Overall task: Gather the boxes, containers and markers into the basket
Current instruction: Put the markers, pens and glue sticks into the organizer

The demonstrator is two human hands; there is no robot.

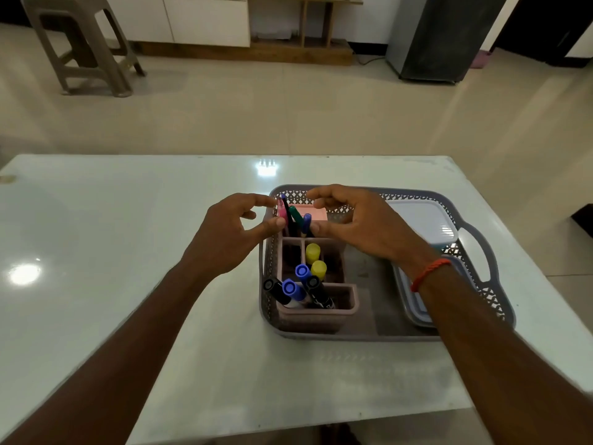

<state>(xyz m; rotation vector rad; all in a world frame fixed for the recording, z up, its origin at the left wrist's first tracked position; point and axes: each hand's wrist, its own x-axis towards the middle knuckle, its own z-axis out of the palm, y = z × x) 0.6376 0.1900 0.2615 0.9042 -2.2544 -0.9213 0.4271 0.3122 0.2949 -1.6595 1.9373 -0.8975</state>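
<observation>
A grey lattice basket (475, 239) stands on the white table. In its left half a pink organizer (321, 311) holds several markers: blue, black and yellow caps (313, 252) in the near compartments, and a pink pen (282, 213), a green one (296, 216) and a blue one upright at the back. Behind them lies a pink box (316, 211). Two clear lidded containers (426, 223) fill the right half. My left hand (231, 232) curves beside the pink pen, its thumb and forefinger tips touching it. My right hand (359, 220) hovers over the back pens, fingers loosely curved, holding nothing.
The white table (128, 236) stretches left and toward me from the basket. Beyond it is tiled floor, with a plastic stool (83, 43) at far left, a low wooden shelf at the back wall and a dark appliance (446, 36) at far right.
</observation>
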